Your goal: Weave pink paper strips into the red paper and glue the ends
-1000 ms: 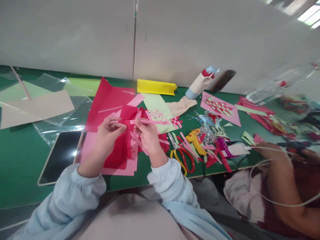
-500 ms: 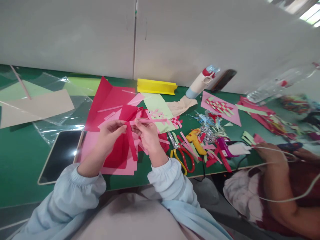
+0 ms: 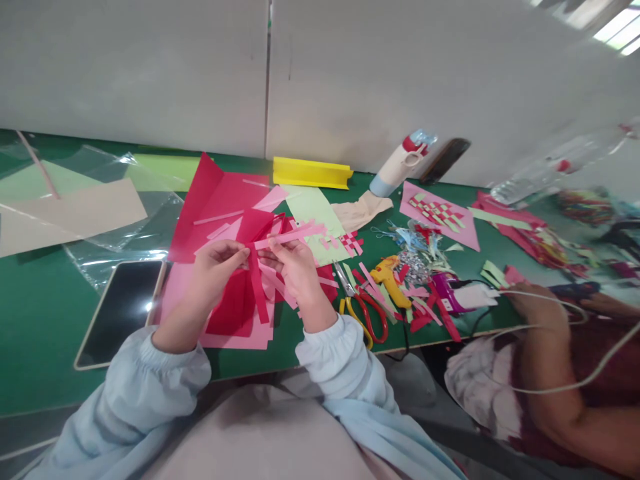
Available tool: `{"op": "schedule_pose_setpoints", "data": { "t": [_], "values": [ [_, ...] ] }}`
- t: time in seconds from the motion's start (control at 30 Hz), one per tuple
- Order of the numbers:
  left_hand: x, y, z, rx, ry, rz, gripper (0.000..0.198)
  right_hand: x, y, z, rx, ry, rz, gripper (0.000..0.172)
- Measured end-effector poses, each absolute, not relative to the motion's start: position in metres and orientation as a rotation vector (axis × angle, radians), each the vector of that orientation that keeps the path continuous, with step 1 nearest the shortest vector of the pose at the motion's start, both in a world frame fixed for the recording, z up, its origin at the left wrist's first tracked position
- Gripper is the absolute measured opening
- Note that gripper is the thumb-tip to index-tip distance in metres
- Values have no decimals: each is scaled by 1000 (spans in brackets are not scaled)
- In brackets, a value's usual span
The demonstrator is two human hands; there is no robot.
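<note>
My left hand (image 3: 213, 270) and my right hand (image 3: 295, 270) meet over a pile of red and pink paper sheets (image 3: 220, 207) on the green table (image 3: 45, 320). Both are pinched on paper strips: a pink strip (image 3: 293, 235) runs rightward from my fingers, and a red strip (image 3: 257, 287) hangs down between my hands. A pale green sheet (image 3: 320, 220) with a small pink woven patch lies just beyond my right hand.
A dark tablet (image 3: 120, 310) lies at left. Red and yellow-handled scissors (image 3: 363, 313), a yellow glue gun (image 3: 390, 280) and paper scraps lie to the right. A yellow folded card (image 3: 310, 173) and a bottle (image 3: 403, 163) sit by the wall. Another person's arm (image 3: 560, 347) rests at far right.
The pink strip has tilted up at its right end, and the red strip now hangs lower between my hands. My hands have stayed in nearly the same place.
</note>
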State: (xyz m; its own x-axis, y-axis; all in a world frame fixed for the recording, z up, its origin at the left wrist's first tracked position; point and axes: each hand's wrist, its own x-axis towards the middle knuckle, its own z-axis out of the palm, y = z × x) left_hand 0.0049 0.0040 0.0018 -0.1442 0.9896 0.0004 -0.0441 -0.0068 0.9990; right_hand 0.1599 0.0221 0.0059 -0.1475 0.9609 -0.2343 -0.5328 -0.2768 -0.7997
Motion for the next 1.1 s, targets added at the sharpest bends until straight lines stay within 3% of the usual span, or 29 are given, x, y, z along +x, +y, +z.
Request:
{"op": "schedule_pose_setpoints", "data": {
  "t": [0.13,0.33,0.67,0.87,1.1],
  "values": [
    [-1,7,0,1071,1293,1363,14,183,21,12,-1114,-1016,1575,37],
    [-11,12,0,1003,1314,1408,17,227,5,26,-1459,-1568,1097,7],
    [-16,15,5,910,1321,1393,17,213,-17,15,-1841,-2103,746,10],
    [-17,14,4,916,1312,1369,18,172,-17,7,-1863,-2272,423,29],
    [-17,13,3,946,1303,1326,15,152,-11,6,-1919,-2321,405,30]
  ]
}}
